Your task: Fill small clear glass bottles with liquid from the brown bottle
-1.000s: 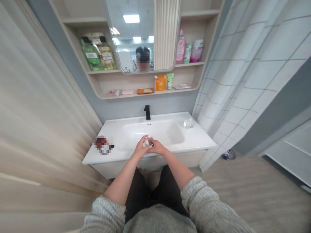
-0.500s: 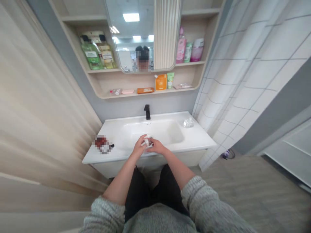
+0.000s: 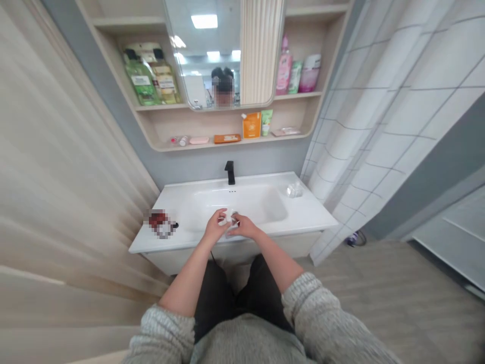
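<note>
Holding a small white object (image 3: 229, 218) between both hands (image 3: 215, 227) over the basin (image 3: 227, 199).

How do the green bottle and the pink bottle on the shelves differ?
The green bottle is green with a dark top; the pink bottle is pink with a pointed pink top. In the head view, the green bottle stands left of the mirror, the pink bottle right of it. The green bottle has a yellowish bottle beside it; the pink bottle has a green tube. Both stand upright on shelves above the sink.
</note>
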`<action>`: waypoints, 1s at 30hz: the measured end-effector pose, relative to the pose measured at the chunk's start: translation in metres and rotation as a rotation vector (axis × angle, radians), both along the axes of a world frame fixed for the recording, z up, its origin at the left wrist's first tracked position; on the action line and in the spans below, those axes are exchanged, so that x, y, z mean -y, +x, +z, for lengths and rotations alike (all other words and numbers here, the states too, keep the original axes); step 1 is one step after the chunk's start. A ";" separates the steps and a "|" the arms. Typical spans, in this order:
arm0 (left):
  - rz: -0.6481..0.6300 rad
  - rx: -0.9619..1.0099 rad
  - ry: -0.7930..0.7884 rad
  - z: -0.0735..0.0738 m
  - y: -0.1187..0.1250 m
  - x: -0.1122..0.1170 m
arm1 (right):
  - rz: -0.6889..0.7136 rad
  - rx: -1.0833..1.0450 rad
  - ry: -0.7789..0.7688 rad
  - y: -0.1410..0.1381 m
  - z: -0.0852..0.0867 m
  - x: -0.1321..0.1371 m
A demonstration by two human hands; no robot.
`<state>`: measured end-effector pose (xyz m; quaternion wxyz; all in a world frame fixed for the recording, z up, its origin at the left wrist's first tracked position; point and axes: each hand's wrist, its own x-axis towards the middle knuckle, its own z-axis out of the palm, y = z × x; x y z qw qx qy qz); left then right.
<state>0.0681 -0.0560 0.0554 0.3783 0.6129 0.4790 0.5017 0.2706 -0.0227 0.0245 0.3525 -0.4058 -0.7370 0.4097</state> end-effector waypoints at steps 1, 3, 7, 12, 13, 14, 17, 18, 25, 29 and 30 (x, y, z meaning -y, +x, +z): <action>0.006 -0.010 0.008 0.001 0.001 0.000 | 0.003 0.002 0.001 0.000 -0.001 -0.001; -0.037 -0.018 0.001 0.002 0.002 0.002 | 0.013 0.002 -0.003 0.000 -0.003 -0.002; -0.006 -0.047 -0.015 0.008 0.006 0.007 | 0.010 -0.007 -0.011 0.000 -0.005 -0.002; 0.197 -0.125 0.090 0.022 0.010 0.011 | 0.009 0.004 -0.012 0.000 -0.003 -0.001; 0.199 -0.144 0.116 0.026 0.010 0.011 | 0.001 0.015 -0.010 0.000 -0.003 -0.001; 0.187 -0.169 0.137 0.031 0.009 0.011 | -0.007 0.023 -0.007 0.000 -0.003 -0.002; 0.169 -0.245 0.158 0.043 0.006 0.010 | -0.005 0.014 -0.005 0.000 -0.003 -0.002; 0.180 -0.265 0.160 0.047 0.005 0.011 | -0.002 0.004 -0.009 0.000 -0.003 -0.002; 0.219 -0.313 0.156 0.056 0.004 0.013 | 0.006 -0.015 -0.019 0.001 0.004 0.002; 0.251 -0.305 0.154 0.058 0.003 0.017 | 0.007 -0.020 -0.033 0.001 0.005 0.004; 0.261 -0.288 0.154 0.058 0.002 0.019 | 0.005 -0.021 -0.037 0.001 0.005 0.003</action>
